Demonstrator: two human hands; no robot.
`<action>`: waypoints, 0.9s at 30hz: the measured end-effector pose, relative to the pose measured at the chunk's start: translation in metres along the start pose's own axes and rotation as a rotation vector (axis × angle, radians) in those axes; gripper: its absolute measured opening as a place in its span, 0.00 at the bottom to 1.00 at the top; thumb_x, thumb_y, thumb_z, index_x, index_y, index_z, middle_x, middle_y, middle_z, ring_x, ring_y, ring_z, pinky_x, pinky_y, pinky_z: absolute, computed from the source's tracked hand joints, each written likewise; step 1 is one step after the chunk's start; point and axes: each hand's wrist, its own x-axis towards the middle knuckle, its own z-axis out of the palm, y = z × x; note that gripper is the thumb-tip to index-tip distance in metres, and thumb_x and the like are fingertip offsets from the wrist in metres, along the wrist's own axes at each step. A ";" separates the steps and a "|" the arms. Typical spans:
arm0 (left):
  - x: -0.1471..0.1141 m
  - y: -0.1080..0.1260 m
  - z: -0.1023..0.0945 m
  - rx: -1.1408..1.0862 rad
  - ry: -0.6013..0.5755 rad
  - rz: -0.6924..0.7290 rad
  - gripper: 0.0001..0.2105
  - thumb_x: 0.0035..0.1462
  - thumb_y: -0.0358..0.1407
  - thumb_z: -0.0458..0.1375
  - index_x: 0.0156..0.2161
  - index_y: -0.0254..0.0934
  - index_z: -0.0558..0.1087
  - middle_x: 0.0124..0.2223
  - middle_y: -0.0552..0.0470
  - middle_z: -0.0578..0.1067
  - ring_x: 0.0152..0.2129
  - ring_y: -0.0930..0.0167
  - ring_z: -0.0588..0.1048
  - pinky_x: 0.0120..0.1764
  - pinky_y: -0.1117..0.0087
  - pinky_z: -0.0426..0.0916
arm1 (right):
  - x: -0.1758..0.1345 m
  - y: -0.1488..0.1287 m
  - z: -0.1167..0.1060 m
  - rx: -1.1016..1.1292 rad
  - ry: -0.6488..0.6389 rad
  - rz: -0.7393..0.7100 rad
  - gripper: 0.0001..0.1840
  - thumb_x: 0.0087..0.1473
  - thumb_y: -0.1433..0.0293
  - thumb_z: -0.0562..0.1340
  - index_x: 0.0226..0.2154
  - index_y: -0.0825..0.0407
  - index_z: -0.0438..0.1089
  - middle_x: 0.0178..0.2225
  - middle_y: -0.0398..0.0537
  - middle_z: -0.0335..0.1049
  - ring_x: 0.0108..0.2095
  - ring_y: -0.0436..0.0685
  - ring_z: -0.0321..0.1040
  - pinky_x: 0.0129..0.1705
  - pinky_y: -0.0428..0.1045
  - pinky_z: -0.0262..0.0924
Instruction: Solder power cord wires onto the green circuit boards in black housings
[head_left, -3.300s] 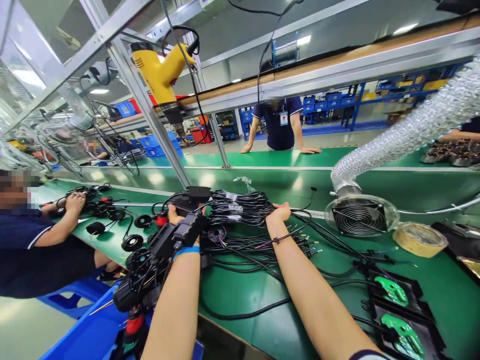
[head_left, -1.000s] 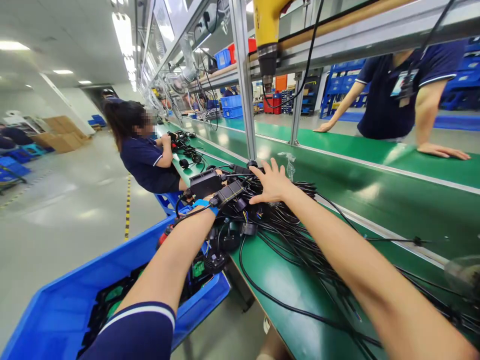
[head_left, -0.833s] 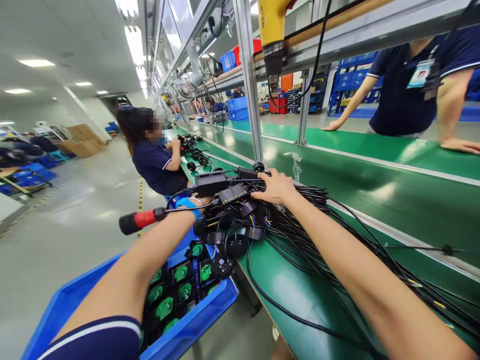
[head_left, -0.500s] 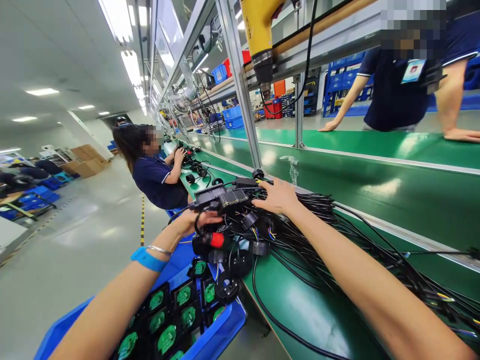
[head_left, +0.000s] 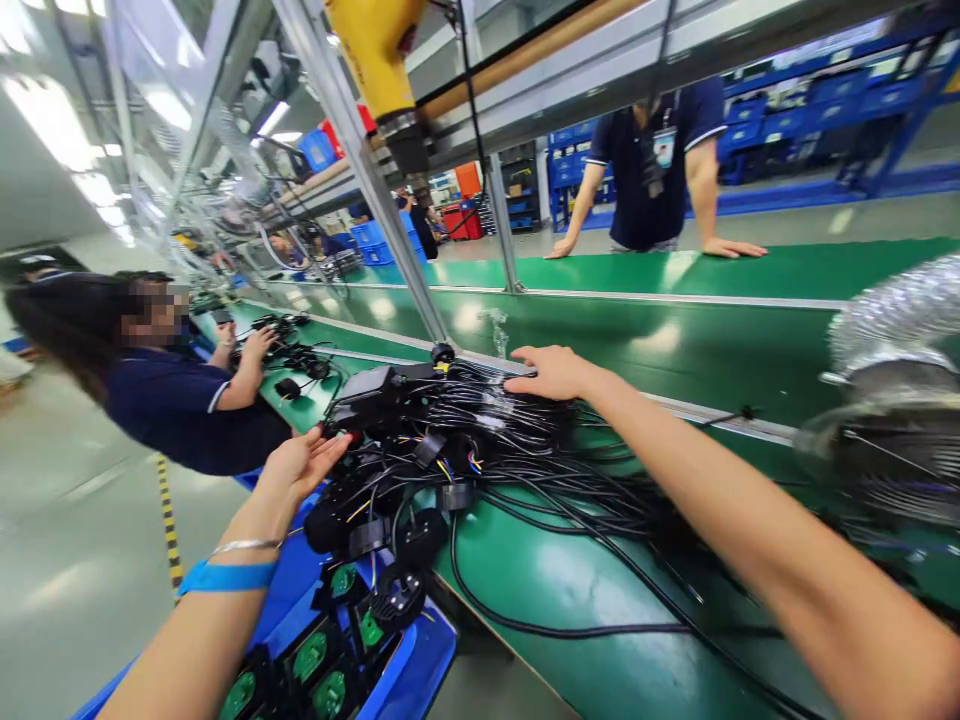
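Note:
My left hand (head_left: 304, 465), palm up with fingers stretched out, is beside a black box-shaped housing (head_left: 364, 392) on the bench. Its fingertips are close to the dark parts under the housing; whether they touch is unclear. My right hand (head_left: 555, 375) reaches over a bundle of black cables (head_left: 502, 415), fingers extended and nothing seen in them. Clear plastic wrap shows around part of the bundle. Black ring-shaped parts (head_left: 456, 497) with coloured wire ends lie in front of it. A round black part (head_left: 399, 594) hangs at the bench edge.
Below left, a blue bin (head_left: 420, 665) holds several black parts with green boards. A yellow power tool (head_left: 382, 60) hangs overhead by a metal post (head_left: 375, 190). A silver duct (head_left: 900, 310) stands right. One co-worker (head_left: 180, 390) sits left; another person (head_left: 656, 180) leans across the bench.
The view has swung right, so the bench things appear further left. My right hand has shifted right from the housing to over the cables. My left hand has come out from beneath the housing.

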 end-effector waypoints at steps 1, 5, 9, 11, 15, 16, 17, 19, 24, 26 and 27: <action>-0.007 0.001 -0.004 0.078 0.007 0.022 0.10 0.62 0.37 0.53 0.44 0.31 0.67 0.37 0.50 0.70 0.29 0.74 0.72 0.29 0.72 0.70 | -0.015 0.021 -0.007 0.000 -0.030 0.066 0.41 0.53 0.45 0.56 0.61 0.51 0.53 0.56 0.58 0.62 0.53 0.64 0.63 0.55 0.59 0.56; -0.044 -0.002 0.003 0.368 0.056 0.328 0.10 0.54 0.30 0.54 0.43 0.34 0.65 0.35 0.51 0.69 0.27 0.70 0.71 0.27 0.70 0.69 | -0.077 0.082 -0.010 -0.028 -0.130 0.286 0.24 0.58 0.57 0.59 0.51 0.55 0.63 0.50 0.54 0.65 0.48 0.59 0.66 0.50 0.60 0.62; -0.082 -0.008 0.069 0.633 -0.186 0.753 0.12 0.49 0.37 0.58 0.41 0.38 0.70 0.41 0.50 0.73 0.36 0.64 0.72 0.44 0.59 0.69 | -0.107 0.087 -0.005 -0.016 -0.081 0.327 0.15 0.60 0.62 0.58 0.44 0.55 0.67 0.43 0.50 0.68 0.41 0.53 0.68 0.44 0.54 0.66; -0.090 -0.011 0.118 0.766 -0.429 0.901 0.12 0.48 0.37 0.57 0.40 0.38 0.73 0.44 0.49 0.73 0.44 0.62 0.71 0.51 0.59 0.64 | -0.112 0.076 -0.017 0.007 0.012 0.314 0.16 0.61 0.61 0.56 0.44 0.56 0.67 0.41 0.49 0.69 0.38 0.52 0.68 0.41 0.52 0.67; -0.080 -0.018 0.202 1.011 -0.735 1.065 0.30 0.36 0.36 0.65 0.50 0.34 0.69 0.49 0.43 0.71 0.51 0.54 0.66 0.56 0.55 0.57 | -0.115 0.052 -0.056 0.051 0.181 0.247 0.20 0.64 0.57 0.49 0.45 0.53 0.67 0.41 0.46 0.70 0.36 0.51 0.69 0.38 0.48 0.64; -0.075 -0.019 0.213 1.067 -0.790 1.085 0.29 0.36 0.37 0.66 0.49 0.34 0.70 0.46 0.43 0.72 0.48 0.55 0.68 0.54 0.56 0.60 | -0.115 0.049 -0.061 0.063 0.188 0.235 0.22 0.64 0.56 0.46 0.45 0.51 0.67 0.40 0.44 0.71 0.34 0.50 0.69 0.36 0.46 0.63; -0.069 -0.019 0.220 1.115 -0.829 1.105 0.27 0.38 0.38 0.66 0.47 0.34 0.71 0.43 0.44 0.72 0.45 0.56 0.70 0.52 0.57 0.62 | -0.116 0.048 -0.062 0.073 0.174 0.233 0.23 0.65 0.56 0.44 0.46 0.50 0.67 0.40 0.43 0.72 0.31 0.48 0.69 0.33 0.45 0.63; -0.061 -0.015 0.224 1.176 -0.859 1.157 0.19 0.44 0.40 0.62 0.43 0.34 0.72 0.40 0.45 0.71 0.41 0.59 0.70 0.48 0.60 0.64 | -0.116 0.051 -0.053 0.078 0.097 0.258 0.23 0.64 0.54 0.46 0.46 0.51 0.67 0.36 0.43 0.72 0.26 0.47 0.67 0.28 0.45 0.62; -0.060 -0.005 0.213 1.238 -0.773 1.289 0.21 0.56 0.41 0.52 0.52 0.32 0.67 0.47 0.41 0.64 0.47 0.59 0.65 0.50 0.58 0.60 | -0.116 0.068 0.002 -0.016 -0.113 0.342 0.15 0.59 0.60 0.58 0.40 0.55 0.68 0.37 0.47 0.70 0.35 0.51 0.68 0.39 0.50 0.67; -0.062 -0.009 0.213 1.306 -0.798 1.300 0.22 0.56 0.42 0.53 0.55 0.37 0.66 0.50 0.41 0.64 0.49 0.56 0.63 0.51 0.54 0.57 | -0.115 0.074 0.012 -0.053 -0.120 0.354 0.14 0.60 0.61 0.58 0.43 0.55 0.68 0.42 0.49 0.68 0.40 0.53 0.68 0.43 0.53 0.66; -0.062 -0.013 0.214 1.347 -0.830 1.295 0.24 0.54 0.44 0.55 0.55 0.39 0.66 0.50 0.41 0.64 0.50 0.54 0.62 0.51 0.52 0.56 | -0.115 0.076 0.014 -0.069 -0.118 0.353 0.15 0.60 0.62 0.57 0.44 0.55 0.67 0.44 0.50 0.68 0.42 0.54 0.67 0.44 0.54 0.66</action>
